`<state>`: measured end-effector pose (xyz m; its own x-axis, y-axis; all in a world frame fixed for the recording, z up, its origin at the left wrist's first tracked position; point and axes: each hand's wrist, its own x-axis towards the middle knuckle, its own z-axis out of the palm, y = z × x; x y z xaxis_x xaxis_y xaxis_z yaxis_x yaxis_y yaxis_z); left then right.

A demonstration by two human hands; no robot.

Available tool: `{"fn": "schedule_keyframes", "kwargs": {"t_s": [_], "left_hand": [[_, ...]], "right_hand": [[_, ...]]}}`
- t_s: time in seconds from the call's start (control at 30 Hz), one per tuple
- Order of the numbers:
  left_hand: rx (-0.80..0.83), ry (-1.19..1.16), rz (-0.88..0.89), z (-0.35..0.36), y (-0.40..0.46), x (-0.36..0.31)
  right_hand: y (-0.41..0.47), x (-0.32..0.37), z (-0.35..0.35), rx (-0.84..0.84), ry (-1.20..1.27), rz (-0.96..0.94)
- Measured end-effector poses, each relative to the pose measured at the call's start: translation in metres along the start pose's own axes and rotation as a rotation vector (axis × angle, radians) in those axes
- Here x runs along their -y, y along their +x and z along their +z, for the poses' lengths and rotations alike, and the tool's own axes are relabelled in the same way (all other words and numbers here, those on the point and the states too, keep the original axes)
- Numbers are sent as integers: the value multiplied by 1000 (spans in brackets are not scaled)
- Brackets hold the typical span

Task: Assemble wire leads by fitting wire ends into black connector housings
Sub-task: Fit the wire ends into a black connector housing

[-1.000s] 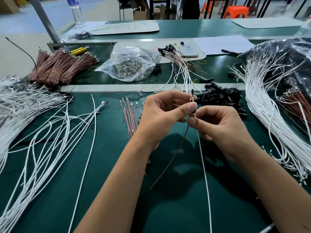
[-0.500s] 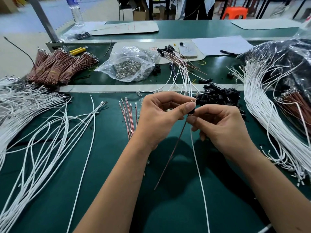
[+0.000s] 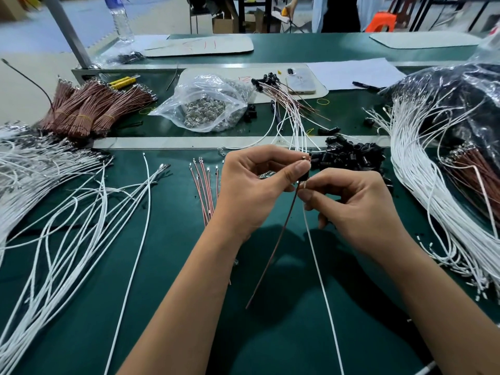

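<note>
The insertion step is in hand. The left hand [image 3: 251,190] is pinching the housing [image 3: 305,175] above the surface [image 3: 167,307]; the right hand [image 3: 351,209] is pinching the white wire [image 3: 320,272] just below it. The brown wire [image 3: 273,251] is hanging from the housing, apparently seated. Next, the white end likely needs pushing straight in. The housing is small, black and mostly hidden by the fingers.

Loose wires [image 3: 54,212] lie on the table [image 3: 189,320] to your left. The connector pile [image 3: 349,158] sits just behind your hands. The bag [image 3: 205,104] lies farther back.
</note>
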<state>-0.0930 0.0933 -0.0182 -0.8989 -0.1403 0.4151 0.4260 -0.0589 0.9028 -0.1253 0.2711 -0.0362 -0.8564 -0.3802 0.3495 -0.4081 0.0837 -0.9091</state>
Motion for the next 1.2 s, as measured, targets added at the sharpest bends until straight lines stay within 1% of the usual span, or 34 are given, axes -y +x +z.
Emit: {"fn": "schedule_keyframes", "kwargs": {"t_s": [0.23, 0.57, 0.7, 0.8, 0.93, 1.0, 1.2], "left_hand": [[-39, -11, -36, 2, -1, -1], [-189, -48, -262, 3, -1, 1], [-191, 26, -289, 2, -1, 2], [-186, -17, -321, 2, -2, 1], [-130, -3, -306, 2, -2, -1], [-99, 24, -279, 3, -3, -1], [-46, 87, -126, 5, -2, -3]], "right_hand": [[1, -2, 0, 9, 5, 23], [2, -2, -2, 54, -13, 46], [1, -2, -1, 61, -44, 45], [0, -2, -2, 64, -82, 73], [0, -2, -3, 36, -55, 119], [1, -2, -3, 21, -46, 111], [1, -2, -6, 39, -68, 53]]}}
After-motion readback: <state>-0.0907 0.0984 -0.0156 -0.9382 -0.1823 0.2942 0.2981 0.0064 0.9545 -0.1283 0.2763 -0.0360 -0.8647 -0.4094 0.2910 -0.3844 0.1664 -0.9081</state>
